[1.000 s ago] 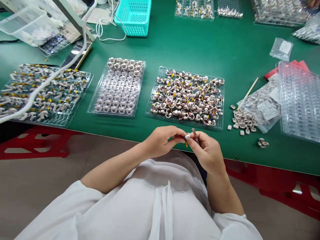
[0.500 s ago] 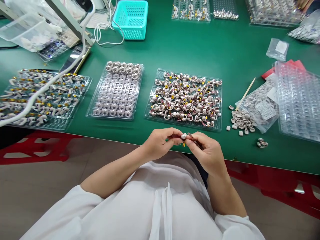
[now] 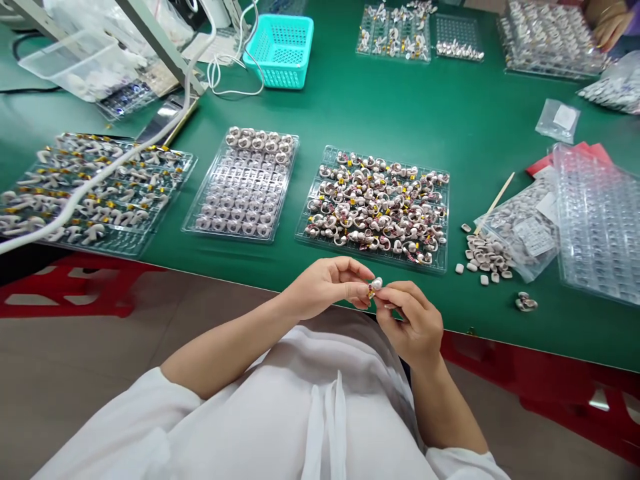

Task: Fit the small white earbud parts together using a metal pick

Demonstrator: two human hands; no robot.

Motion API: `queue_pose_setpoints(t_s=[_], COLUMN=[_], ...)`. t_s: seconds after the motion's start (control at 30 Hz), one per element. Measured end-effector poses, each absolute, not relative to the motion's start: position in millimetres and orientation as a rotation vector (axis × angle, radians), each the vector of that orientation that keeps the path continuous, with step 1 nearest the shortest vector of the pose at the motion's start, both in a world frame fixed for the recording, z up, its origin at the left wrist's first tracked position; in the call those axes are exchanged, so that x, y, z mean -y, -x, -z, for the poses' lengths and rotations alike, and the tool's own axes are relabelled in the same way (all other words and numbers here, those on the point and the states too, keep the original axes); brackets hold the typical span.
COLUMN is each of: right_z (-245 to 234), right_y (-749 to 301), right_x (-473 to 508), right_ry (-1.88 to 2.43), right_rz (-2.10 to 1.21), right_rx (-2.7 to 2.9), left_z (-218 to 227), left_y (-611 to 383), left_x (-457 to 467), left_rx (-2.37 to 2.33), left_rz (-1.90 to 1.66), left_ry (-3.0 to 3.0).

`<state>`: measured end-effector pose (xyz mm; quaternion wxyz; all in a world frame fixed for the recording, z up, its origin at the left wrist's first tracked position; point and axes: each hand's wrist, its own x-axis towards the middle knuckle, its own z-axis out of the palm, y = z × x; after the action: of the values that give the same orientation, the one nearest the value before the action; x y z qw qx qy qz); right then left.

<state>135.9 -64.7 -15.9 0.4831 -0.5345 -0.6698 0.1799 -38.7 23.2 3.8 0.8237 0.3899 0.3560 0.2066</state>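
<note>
A small pale, shiny earbud part (image 3: 377, 284) with a bit of yellow film and dark red wiring is held just off the table's front edge. My left hand (image 3: 327, 288) pinches it from the left between thumb and fingers. My right hand (image 3: 413, 320) grips its right side, with the fingertips curled close together. Whatever else lies inside the right fingers is hidden. Just beyond both hands, a clear tray (image 3: 439, 265) carries many similar loop-shaped earbud parts (image 3: 375, 207). To the right sits a pile of small beige caps (image 3: 490, 255), and one loose earbud part (image 3: 526, 302) lies nearer the edge.
Left of centre is a clear tray (image 3: 187, 223) of rounded shells; farther left, another holds curved pieces (image 3: 95, 233). A white cable (image 3: 75, 200) crosses it. A turquoise basket (image 3: 305, 50) stands behind. A wooden stick (image 3: 495, 200) rests beside a bag. Another person's hand (image 3: 611, 30) is at far right.
The earbud part has turned, showing more of its pale rounded side. My right hand's fingers have shifted, and the brown piece that showed there is out of sight. The view has moved slightly.
</note>
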Motion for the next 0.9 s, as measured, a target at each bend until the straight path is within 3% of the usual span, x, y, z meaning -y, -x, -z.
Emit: queue_pose_setpoints(t_s=[0.63, 0.9], right_z=[14.4, 10.4], right_y=[-151.6, -151.5], right_x=[56.7, 63.3], right_ry=[1.074, 1.098], right_rz=[-0.229, -0.599], right_rx=[2.119, 1.757], left_z=[-6.0, -4.6], left_y=[46.0, 41.5], left_x=[-41.9, -35.5], left_rx=[-0.699, -0.759], left_rz=[-0.167, -0.287], left_ry=[-0.710, -0.740])
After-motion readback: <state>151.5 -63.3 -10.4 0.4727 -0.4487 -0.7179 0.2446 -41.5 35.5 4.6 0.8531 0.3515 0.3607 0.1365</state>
